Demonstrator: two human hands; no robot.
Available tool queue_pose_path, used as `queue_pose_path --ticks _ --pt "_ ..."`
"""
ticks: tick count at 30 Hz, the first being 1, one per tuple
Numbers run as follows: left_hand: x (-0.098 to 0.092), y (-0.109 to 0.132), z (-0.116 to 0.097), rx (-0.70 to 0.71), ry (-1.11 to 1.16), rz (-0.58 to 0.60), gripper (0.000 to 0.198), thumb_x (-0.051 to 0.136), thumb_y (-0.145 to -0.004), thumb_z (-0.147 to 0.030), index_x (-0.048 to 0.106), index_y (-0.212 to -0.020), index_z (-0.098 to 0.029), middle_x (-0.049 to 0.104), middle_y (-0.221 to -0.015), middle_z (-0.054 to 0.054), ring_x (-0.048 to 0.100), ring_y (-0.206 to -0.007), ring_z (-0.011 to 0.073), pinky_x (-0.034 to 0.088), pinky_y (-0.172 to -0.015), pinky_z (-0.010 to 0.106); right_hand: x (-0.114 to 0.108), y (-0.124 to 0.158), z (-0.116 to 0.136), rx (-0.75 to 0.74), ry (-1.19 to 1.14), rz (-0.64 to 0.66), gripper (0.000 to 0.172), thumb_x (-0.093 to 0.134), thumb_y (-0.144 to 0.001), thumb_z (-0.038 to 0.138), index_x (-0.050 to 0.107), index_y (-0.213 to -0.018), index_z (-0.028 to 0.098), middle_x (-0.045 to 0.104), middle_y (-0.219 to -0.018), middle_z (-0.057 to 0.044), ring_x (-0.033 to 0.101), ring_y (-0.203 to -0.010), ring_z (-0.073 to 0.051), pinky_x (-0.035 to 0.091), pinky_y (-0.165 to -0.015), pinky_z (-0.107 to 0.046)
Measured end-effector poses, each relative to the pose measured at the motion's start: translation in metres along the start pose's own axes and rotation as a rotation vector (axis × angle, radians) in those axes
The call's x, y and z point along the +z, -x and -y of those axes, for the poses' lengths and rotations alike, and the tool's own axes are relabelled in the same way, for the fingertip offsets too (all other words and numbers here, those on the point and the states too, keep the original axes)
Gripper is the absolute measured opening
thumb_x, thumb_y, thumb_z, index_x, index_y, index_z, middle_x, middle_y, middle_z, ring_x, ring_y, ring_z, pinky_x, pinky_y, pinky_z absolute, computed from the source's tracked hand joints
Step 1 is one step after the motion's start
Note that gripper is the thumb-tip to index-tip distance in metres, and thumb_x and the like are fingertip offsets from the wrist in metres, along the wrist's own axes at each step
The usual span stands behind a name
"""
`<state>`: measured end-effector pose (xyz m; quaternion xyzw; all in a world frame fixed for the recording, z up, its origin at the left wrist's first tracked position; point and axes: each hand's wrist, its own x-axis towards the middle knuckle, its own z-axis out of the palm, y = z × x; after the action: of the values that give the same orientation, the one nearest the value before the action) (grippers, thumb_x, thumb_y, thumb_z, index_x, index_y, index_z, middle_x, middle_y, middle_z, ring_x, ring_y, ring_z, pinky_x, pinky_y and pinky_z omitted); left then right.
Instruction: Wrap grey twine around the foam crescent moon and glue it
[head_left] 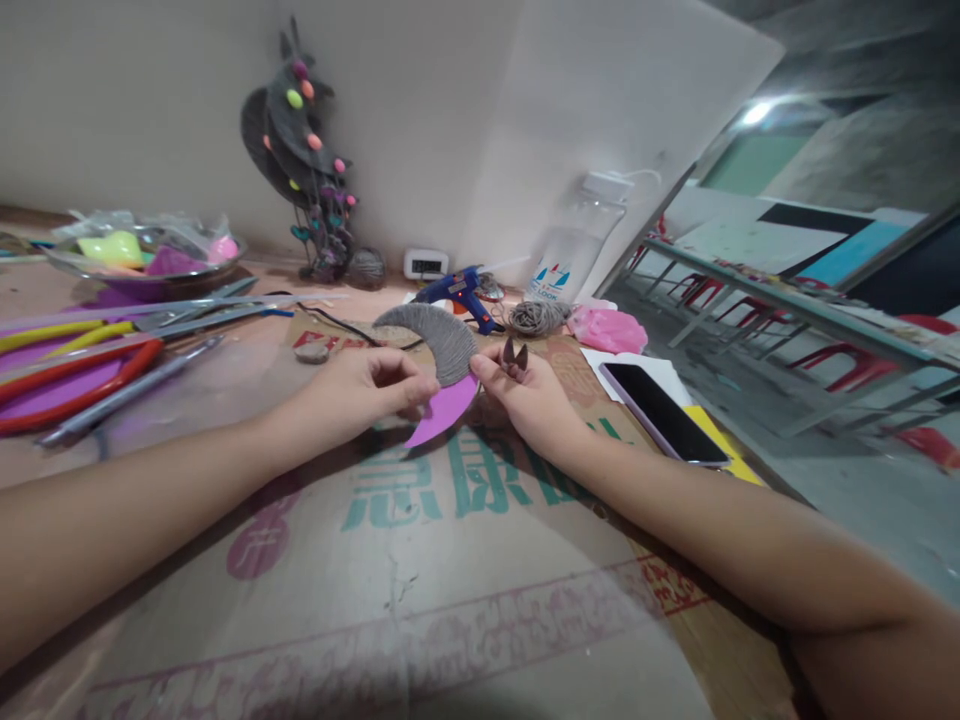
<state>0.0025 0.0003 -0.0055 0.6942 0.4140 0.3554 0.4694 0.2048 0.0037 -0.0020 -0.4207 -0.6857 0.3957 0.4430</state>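
A crescent, its upper part wrapped in grey yarn and its lower tip bare purple, is held up over the cardboard. My left hand is closed, pinching the crescent's inner edge near the border of yarn and purple. On the other side, my right hand pinches the outer edge between thumb and fingers. Two dark pointed tips stick up from my right hand's fingers; the rest of that object is hidden. Behind the crescent are a blue glue gun and a coil of grey yarn.
Scissors with red and yellow handles and a pen lie at left, below a bowl of bagged pieces. A clear bottle, pink bag and phone stand right. A yarn-and-pompom hanging is behind.
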Motion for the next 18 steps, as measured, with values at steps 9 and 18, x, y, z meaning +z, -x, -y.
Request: queue_pose_path --ticks 9,18 --pt "0.0015 0.002 -0.0034 0.142 -0.32 0.037 0.027 0.047 -0.084 -0.032 0.056 -0.065 -0.017 0.048 -0.059 -0.004 0.043 -0.057 0.0099 0.032 -0.053 0.022 0.0032 0.0028 0.0048 -0.021 0.094 -0.02 0.024 0.054 -0.082 0.038 0.05 -0.071 0.017 0.042 -0.063 0.004 0.038 -0.055 -0.007 0.033 -0.054 -0.022" --pt "0.0006 0.0018 -0.0036 0.056 -0.127 -0.022 0.019 0.047 -0.077 -0.022 0.052 -0.059 -0.017 0.052 -0.056 -0.003 0.048 -0.053 0.0108 0.035 -0.051 0.022 0.002 0.0018 0.0045 -0.036 0.095 -0.029 0.022 0.053 -0.083 0.036 0.051 -0.073 0.017 0.04 -0.062 0.005 0.036 -0.055 -0.007 0.032 -0.055 -0.022"
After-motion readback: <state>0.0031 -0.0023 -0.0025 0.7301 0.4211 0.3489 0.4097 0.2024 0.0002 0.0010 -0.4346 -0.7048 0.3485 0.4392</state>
